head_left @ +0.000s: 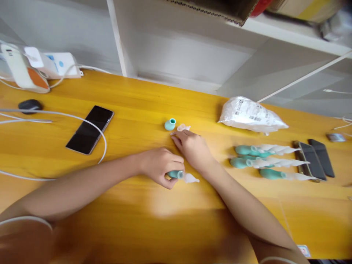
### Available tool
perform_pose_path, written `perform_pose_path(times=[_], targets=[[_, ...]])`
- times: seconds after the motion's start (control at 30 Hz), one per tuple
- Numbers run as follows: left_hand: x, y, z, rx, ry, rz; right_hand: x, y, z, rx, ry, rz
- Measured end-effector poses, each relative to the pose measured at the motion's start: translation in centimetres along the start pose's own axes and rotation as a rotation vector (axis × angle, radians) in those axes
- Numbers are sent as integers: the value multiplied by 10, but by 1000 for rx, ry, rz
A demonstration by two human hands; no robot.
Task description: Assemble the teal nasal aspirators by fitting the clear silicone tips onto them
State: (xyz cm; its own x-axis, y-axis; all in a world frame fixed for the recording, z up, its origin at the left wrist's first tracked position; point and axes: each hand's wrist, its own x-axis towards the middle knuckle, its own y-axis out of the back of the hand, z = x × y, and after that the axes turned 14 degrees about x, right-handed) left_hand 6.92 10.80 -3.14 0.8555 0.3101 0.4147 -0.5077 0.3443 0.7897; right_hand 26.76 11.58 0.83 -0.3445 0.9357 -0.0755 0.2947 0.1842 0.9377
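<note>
In the head view, my left hand (161, 165) is closed around a teal bulb syringe (176, 174), its open neck pointing right. A translucent nozzle (191, 178) sits right at that neck; whether the two are joined I cannot tell. My right hand (194, 146) is further back, thumb and finger pinched low over the table. At those fingertips is a small whitish bit too small to name. Just behind them a loose teal bulb (170, 124) stands with its mouth up, and beside it a clear nozzle (183, 127) lies partly behind my right hand.
Several bulb syringes with clear nozzles (272, 161) lie in rows at the right, near two phones (313, 159). A white plastic package (251, 114) is behind them. On the left are a phone (90, 130), a white cable (103, 137), a black mouse (30, 105) and chargers (55, 64).
</note>
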Motion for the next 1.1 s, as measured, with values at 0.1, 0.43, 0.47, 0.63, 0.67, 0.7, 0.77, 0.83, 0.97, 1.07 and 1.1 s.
perform_pose_path(times=[0.1, 0.43, 0.47, 0.63, 0.67, 0.7, 0.77, 0.83, 0.97, 1.07, 1.1], targets=[[1, 0, 0, -9, 12, -26, 1, -11, 5, 26, 24, 94], [3, 0, 1, -26, -14, -54, 15, -41, 11, 226, 188, 247], [3, 0, 2, -26, -10, -72, 16, -43, 10, 237, 201, 237], [4, -1, 2, -27, -34, -37, 18, -43, 7, 282, 267, 161], [4, -2, 2, -24, -41, -16, 17, -42, 6, 289, 277, 147], [4, -2, 2, -20, -47, 0, 17, -41, 6, 301, 284, 130], [3, -3, 1, -13, -56, 15, 17, -38, 6, 344, 296, 81], [2, -3, 1, -11, -58, 20, 17, -35, 7, 403, 307, 33], [0, -1, 0, 0, 14, 76, 12, -15, 12, 638, 283, 83], [0, 2, -1, -21, 158, 176, 1, 20, 16, 997, 161, 142], [1, 3, -2, -37, 204, 209, -4, 35, 17, 1100, 147, 132]])
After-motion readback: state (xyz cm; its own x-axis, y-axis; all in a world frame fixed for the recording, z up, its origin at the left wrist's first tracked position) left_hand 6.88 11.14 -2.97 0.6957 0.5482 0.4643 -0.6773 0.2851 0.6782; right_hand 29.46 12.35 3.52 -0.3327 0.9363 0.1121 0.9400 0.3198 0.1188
